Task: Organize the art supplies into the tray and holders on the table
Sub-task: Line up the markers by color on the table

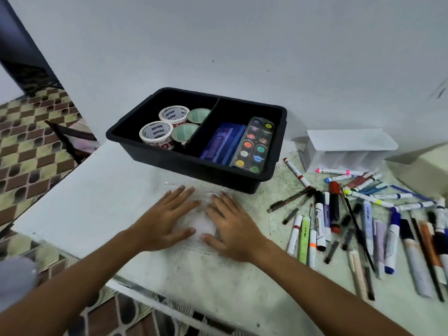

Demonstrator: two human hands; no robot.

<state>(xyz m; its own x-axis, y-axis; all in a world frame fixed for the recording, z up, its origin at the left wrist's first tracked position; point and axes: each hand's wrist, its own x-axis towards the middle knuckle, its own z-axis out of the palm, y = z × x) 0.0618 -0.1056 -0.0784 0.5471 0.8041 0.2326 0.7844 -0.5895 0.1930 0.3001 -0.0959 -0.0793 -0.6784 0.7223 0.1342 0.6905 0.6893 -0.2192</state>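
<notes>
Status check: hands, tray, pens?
Left hand and right hand flat on table, empty. Black tray holds tape rolls, paint palette. Markers and pens loose; clear holder empty.

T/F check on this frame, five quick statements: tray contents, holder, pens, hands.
1. Four tape rolls sit in the left compartment of the black tray. True.
2. The paint palette lies on the table outside the tray. False: it is in the tray's right compartment.
3. The clear holder is full of pens. False: it looks empty.
4. The pens and markers lie loose on the table, right of the hands. True.
5. The right hand holds a marker. False: both it and the left hand lie flat, fingers spread.
</notes>
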